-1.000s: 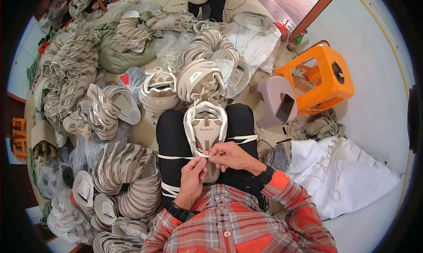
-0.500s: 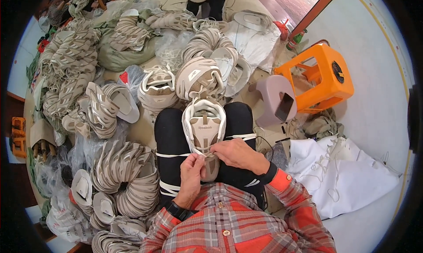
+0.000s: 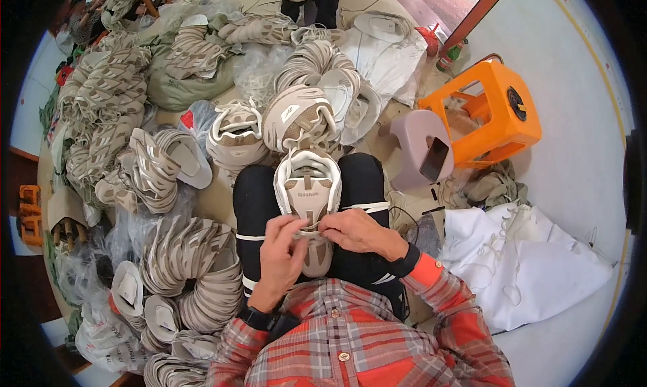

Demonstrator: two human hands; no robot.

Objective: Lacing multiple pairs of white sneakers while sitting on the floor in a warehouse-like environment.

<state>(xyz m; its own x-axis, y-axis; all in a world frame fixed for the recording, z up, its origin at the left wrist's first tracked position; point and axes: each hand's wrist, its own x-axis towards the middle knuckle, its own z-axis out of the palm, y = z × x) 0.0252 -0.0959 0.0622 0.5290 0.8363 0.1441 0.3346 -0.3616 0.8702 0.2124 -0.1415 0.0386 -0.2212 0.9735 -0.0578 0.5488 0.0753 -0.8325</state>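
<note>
A beige and white shoe upper (image 3: 309, 188) rests between my black-clad thighs, its padded collar away from me and its toe toward my body. A whitish shoelace (image 3: 311, 233) crosses its throat. On the right side of the throat, my right hand (image 3: 358, 232) is closed, with thumb and forefinger pinching the lace; the fingertips partly hide it. My left hand (image 3: 280, 259) is at the left side of the lace with thumb and forefinger spread apart. White laces (image 3: 251, 237) are looped round my thighs.
Beyond my knees stand more shoe uppers (image 3: 300, 117). Stacked uppers (image 3: 192, 266) fill the left side among plastic bags. To the right are a mauve stool (image 3: 408, 151) bearing a phone (image 3: 435, 159), an orange stool (image 3: 509, 134) and a white sheet (image 3: 532, 259) with loose laces.
My left hand has opened from a pinch on the lace, its fingers spreading and moving up and left. The right hand stays at the throat, shifted slightly left. The shoe upper has shifted slightly left.
</note>
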